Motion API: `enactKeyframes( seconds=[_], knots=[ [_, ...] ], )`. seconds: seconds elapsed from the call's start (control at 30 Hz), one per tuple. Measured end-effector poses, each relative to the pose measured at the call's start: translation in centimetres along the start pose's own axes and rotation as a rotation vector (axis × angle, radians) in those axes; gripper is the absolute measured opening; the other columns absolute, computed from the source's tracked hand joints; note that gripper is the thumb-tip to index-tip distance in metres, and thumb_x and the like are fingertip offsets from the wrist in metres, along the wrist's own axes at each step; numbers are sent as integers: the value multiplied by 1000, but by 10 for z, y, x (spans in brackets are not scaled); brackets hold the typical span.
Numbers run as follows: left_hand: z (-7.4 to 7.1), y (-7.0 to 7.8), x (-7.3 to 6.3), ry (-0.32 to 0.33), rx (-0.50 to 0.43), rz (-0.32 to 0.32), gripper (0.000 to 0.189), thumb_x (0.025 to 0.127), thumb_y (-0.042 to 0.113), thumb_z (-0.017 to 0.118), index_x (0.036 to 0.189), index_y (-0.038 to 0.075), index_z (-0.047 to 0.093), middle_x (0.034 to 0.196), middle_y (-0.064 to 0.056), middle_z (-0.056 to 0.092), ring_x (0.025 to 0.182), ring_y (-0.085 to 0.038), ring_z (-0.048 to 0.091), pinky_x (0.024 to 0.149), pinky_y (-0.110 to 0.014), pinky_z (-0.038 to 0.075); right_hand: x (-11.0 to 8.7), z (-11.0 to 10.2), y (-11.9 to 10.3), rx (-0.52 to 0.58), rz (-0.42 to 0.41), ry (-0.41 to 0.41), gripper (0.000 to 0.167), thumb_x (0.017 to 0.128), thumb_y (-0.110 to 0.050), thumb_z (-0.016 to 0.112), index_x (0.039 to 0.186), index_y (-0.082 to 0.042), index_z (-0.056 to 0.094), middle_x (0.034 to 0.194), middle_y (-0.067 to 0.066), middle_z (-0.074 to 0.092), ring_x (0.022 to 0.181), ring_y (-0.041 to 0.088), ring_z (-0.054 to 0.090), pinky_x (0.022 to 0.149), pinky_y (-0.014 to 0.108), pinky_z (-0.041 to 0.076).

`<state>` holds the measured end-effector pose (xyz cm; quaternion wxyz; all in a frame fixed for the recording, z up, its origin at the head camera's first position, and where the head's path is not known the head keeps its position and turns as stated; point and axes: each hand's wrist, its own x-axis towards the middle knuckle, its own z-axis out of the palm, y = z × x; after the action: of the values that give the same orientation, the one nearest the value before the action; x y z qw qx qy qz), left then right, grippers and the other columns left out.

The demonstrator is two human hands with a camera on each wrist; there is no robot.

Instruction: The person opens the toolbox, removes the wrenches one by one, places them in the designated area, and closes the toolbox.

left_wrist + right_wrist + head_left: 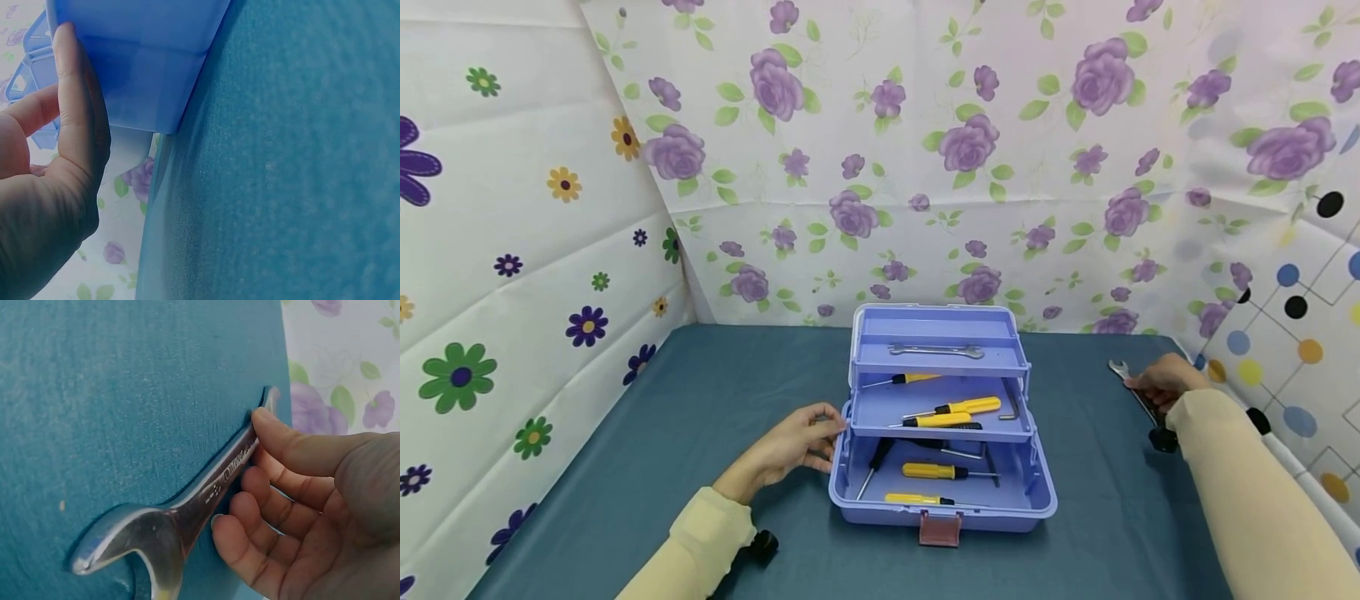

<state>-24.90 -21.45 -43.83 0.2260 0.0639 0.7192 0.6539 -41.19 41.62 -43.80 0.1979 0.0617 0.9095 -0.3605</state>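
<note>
A purple-blue toolbox [943, 520] stands with its lid raised and its tiers spread. My left hand [797, 442] is at its left side, with fingers extended along the outer wall in the left wrist view. Off to the right, my right hand [1167, 382] pinches a double open-end wrench [206, 481] by its shaft, thumb on one side and index finger on the other. That wrench lies close along the table, one large jaw toward the right wrist camera. Another wrench [936, 351] rests in the top tray.
Yellow-handled screwdrivers [928, 471] and hex keys [1011, 398] lie in the middle tray and the bottom of the box. A reddish latch [940, 528] hangs at its front. Flowered cloth [880, 167] walls the blue-green table [760, 358].
</note>
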Motion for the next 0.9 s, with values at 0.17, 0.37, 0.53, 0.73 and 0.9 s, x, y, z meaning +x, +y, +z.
enactKeyframes(
  seconds=[0.17, 0.37, 0.53, 0.73, 0.9],
  knots=[
    [1, 1, -1, -2, -3, -4, 26, 109, 25, 58, 118, 1, 55, 92, -10, 64, 76, -17, 66, 67, -33, 63, -5, -5, 6, 60, 6, -59, 40, 103, -33, 65, 69, -15, 57, 65, -1, 51, 62, 16, 52, 62, 35, 55],
    [2, 2, -2, 3, -1, 2, 26, 109, 24, 58, 118, 1, 55, 91, -11, 64, 75, -17, 66, 67, -33, 63, -4, -13, 13, 213, 4, -160, 35, 110, -33, 52, 99, -9, 74, 77, -1, 60, 73, 15, 59, 71, 33, 57],
    [2, 2, -2, 7, 1, 1, 26, 109, 24, 58, 118, 0, 55, 90, -11, 64, 75, -17, 66, 66, -33, 63, -4, -16, 16, 255, -13, -199, 37, 113, -32, 46, 108, -8, 74, 77, -4, 62, 74, 12, 61, 72, 31, 57],
    [1, 1, 0, 3, 1, 1, 26, 109, 24, 58, 118, 0, 55, 91, -11, 64, 75, -17, 66, 67, -33, 63, -6, -18, 14, 269, 3, -211, 40, 114, -28, 42, 118, 0, 71, 81, -2, 67, 77, 13, 64, 74, 32, 58],
    [0, -1, 1, 9, 3, -3, 26, 109, 24, 58, 118, 1, 55, 91, -11, 64, 75, -17, 66, 67, -33, 64, -10, -20, 8, 292, 5, -214, 43, 115, -28, 35, 119, 3, 66, 85, 1, 70, 80, 16, 67, 78, 36, 60]
  ],
)
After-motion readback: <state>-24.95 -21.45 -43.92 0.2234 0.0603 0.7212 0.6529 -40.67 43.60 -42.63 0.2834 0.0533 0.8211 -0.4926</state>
